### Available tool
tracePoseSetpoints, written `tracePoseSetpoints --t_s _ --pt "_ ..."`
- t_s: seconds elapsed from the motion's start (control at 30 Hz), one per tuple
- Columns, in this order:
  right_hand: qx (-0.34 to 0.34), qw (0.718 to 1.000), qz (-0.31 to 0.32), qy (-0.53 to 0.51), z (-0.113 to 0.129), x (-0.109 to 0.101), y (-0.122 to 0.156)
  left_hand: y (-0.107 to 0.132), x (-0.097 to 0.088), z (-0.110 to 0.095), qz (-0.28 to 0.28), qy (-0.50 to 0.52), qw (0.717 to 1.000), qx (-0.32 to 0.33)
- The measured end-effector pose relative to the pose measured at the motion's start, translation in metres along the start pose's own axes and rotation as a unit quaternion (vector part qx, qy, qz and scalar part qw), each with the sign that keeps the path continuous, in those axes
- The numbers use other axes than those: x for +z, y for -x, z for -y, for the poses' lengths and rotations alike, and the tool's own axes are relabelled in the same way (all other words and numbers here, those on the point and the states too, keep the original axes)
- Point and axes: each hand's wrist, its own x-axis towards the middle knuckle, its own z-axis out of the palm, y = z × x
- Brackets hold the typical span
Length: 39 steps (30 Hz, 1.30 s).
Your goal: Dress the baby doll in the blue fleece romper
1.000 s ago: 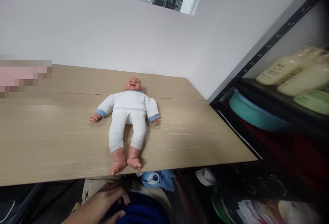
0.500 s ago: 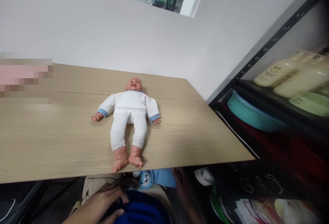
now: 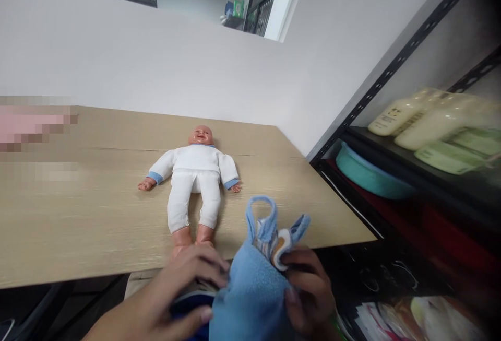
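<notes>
A small light blue garment (image 3: 250,289) with loop straps at its top is held up at the table's front edge. My right hand (image 3: 309,289) grips its right side, fingers at a white and tan patch and thumb on the blue cloth. At the garment's left edge is my left hand (image 3: 183,283), its fingers and thumb apart and the fingertips close to or touching the fabric. A baby doll (image 3: 195,166) in a white top and trousers with blue cuffs lies face up on the table (image 3: 97,215). My left hand partly hides the doll's feet.
A black shelf rack (image 3: 391,148) stands at the right with cream bottles (image 3: 391,116) and a teal basin (image 3: 368,174). Packets (image 3: 383,320) lie low at the right. A white wall (image 3: 156,64) rises behind the table. A pixelated pink shape (image 3: 31,127) is at the left.
The blue garment has come up from my lap to above the table edge in my right hand. My left hand has moved up and right to its side. The doll stays put.
</notes>
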Motion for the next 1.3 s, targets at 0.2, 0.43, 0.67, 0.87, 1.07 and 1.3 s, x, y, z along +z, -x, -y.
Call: tracePoseSetpoints --t_s 0.2,0.43,0.67,0.87,1.07,1.3 --pt "-0.091 0.993 -0.026 -0.071 -0.017 0.032 -0.075 -0.059 -0.041 -0.005 -0.144 0.058 0.988 0.001" --pt "-0.100 0.991 0.055 -0.072 -0.030 0.043 -0.110 -0.088 -0.063 -0.028 -0.097 0.166 0.980 0.053" --pt "-0.044 0.975 0.113 -0.187 -0.028 0.047 -0.103 -0.091 -0.066 -0.016 -0.171 0.078 0.976 0.114" --pt "0.274 0.905 0.075 -0.318 -0.030 0.076 -0.114 -0.112 -0.088 0.013 -0.146 0.094 0.977 0.126" --pt "0.391 0.832 0.121 -0.375 -0.076 0.109 -0.130 -0.132 -0.122 0.012 -0.145 0.050 0.986 0.067" --pt "0.286 0.890 0.142 -0.326 -0.144 0.125 -0.164 -0.151 -0.181 -0.004 -0.133 -0.048 0.988 0.066"
